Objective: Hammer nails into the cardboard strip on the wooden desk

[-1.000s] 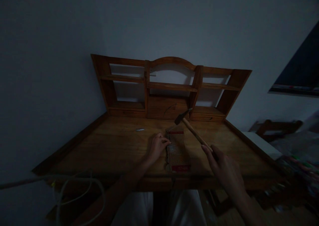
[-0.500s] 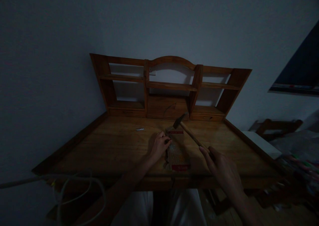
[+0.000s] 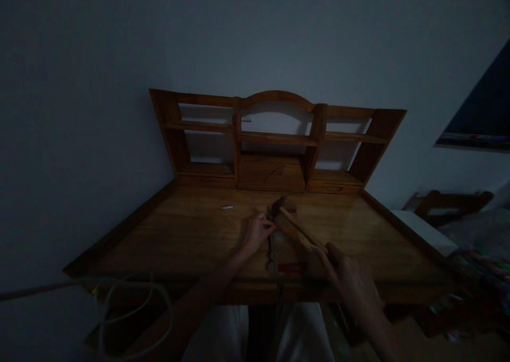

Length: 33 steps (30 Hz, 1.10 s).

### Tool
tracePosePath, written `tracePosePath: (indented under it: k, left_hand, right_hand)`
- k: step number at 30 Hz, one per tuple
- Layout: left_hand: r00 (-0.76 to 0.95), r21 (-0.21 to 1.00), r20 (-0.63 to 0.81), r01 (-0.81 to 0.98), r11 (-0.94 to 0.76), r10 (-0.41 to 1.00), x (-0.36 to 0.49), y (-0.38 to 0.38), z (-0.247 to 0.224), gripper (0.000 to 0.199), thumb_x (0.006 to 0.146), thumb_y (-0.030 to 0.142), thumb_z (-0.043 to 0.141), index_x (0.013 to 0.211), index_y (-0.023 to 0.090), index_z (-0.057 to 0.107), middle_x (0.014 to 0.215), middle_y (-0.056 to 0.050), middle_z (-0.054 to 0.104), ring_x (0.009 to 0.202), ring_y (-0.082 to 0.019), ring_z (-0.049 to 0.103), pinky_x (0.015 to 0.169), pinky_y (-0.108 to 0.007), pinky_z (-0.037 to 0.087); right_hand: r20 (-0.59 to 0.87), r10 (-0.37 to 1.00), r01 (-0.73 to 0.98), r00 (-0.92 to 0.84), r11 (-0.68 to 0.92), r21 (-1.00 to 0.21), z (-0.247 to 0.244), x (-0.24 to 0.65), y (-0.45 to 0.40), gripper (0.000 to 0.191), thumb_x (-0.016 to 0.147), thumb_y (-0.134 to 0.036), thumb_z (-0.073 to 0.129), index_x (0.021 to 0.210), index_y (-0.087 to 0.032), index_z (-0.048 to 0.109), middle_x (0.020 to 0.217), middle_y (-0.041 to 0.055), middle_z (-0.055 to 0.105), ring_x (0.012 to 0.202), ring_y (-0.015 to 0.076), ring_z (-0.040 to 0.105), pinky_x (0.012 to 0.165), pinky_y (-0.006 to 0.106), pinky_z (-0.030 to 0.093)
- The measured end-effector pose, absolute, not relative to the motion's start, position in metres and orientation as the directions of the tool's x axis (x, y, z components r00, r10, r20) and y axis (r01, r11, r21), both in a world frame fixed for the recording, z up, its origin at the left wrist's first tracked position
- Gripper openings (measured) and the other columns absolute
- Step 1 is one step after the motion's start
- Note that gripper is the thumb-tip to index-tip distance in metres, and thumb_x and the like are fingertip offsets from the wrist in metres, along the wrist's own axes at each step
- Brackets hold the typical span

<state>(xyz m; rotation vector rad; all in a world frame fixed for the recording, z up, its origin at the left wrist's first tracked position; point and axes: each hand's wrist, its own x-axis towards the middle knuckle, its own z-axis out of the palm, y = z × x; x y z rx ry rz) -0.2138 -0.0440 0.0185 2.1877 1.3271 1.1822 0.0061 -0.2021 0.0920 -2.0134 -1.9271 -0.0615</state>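
A wooden-handled hammer (image 3: pixel 303 231) is gripped near the end of its handle by my right hand (image 3: pixel 350 274). Its dark head is low over the far part of a torn cardboard piece (image 3: pixel 290 250) with red printed bands, close to my left fingertips; whether it touches anything is unclear. My left hand (image 3: pixel 257 233) rests at the cardboard's left edge with thumb and forefinger pinched together. What they pinch is too small and dark to make out. The cardboard lies on the wooden desk (image 3: pixel 191 240).
A few thin metal pieces (image 3: pixel 227 207) lie on the desk left of my hands. A wooden shelf unit (image 3: pixel 274 137) stands at the back. Pale cable loops (image 3: pixel 169 309) hang at the lower left. A wooden chair (image 3: pixel 452 205) and a white surface (image 3: pixel 422 229) are to the right.
The hammer has swung down, its head dropping from above the cardboard to near my left fingertips. My left hand keeps its pinch at the cardboard. The view has shifted slightly.
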Motion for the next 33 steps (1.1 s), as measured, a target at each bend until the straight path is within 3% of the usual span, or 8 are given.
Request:
tracePosePath:
  k: [5, 8, 20, 25, 33]
  left_hand:
    - [0.226, 0.634, 0.491, 0.571, -0.522, 0.842, -0.214, -0.045, 0.019, 0.014, 0.080, 0.030, 0.066, 0.078, 0.020, 0.076, 0.070, 0.000, 0.053, 0.068, -0.012, 0.052, 0.058, -0.022, 0.035]
    - [0.205, 0.655, 0.486, 0.559, -0.509, 0.850, -0.213, -0.044, 0.020, 0.013, 0.078, 0.031, 0.068, 0.077, 0.020, 0.075, 0.072, 0.000, 0.055, 0.069, -0.012, 0.053, 0.060, -0.022, 0.037]
    - [0.192, 0.642, 0.557, 0.517, -0.566, 0.808, -0.211, -0.046, 0.025, 0.007, 0.078, 0.025, 0.066, 0.075, 0.019, 0.068, 0.073, 0.001, 0.052, 0.065, -0.010, 0.050, 0.058, -0.020, 0.036]
    - [0.225, 0.661, 0.527, 0.497, -0.562, 0.819, -0.212, -0.050, 0.028, 0.008, 0.078, 0.025, 0.064, 0.074, 0.018, 0.067, 0.071, 0.001, 0.058, 0.064, -0.010, 0.053, 0.059, -0.021, 0.038]
    - [0.172, 0.772, 0.400, 0.465, -0.432, 0.900, -0.214, -0.045, 0.013, 0.013, 0.079, 0.030, 0.064, 0.082, 0.021, 0.073, 0.081, -0.001, 0.073, 0.072, -0.015, 0.064, 0.065, -0.023, 0.047]
  right_hand:
    - [0.301, 0.941, 0.837, 0.154, 0.038, -0.545, 0.098, 0.010, -0.198, 0.049, 0.089, -0.061, 0.035, 0.089, -0.020, 0.062, 0.070, 0.0060, 0.069, 0.068, 0.0230, 0.067, 0.054, 0.025, 0.039]
    - [0.299, 0.940, 0.763, 0.167, 0.069, -0.642, 0.101, 0.016, -0.195, 0.051, 0.088, -0.063, 0.037, 0.082, -0.019, 0.063, 0.068, 0.0055, 0.067, 0.063, 0.0208, 0.064, 0.053, 0.025, 0.040]
    - [0.276, 0.938, 0.845, 0.208, -0.029, -0.534, 0.102, 0.021, -0.196, 0.046, 0.088, -0.061, 0.039, 0.080, -0.022, 0.063, 0.069, 0.0036, 0.068, 0.066, 0.0227, 0.065, 0.055, 0.026, 0.038]
    - [0.280, 0.941, 0.867, 0.190, -0.027, -0.497, 0.104, 0.017, -0.200, 0.048, 0.088, -0.062, 0.039, 0.096, -0.021, 0.063, 0.078, 0.0078, 0.071, 0.077, 0.0272, 0.068, 0.060, 0.028, 0.041]
    - [0.261, 0.947, 0.886, 0.187, -0.048, -0.461, 0.103, 0.019, -0.202, 0.045, 0.089, -0.061, 0.039, 0.096, -0.024, 0.063, 0.083, 0.0066, 0.072, 0.084, 0.0299, 0.068, 0.063, 0.029, 0.042]
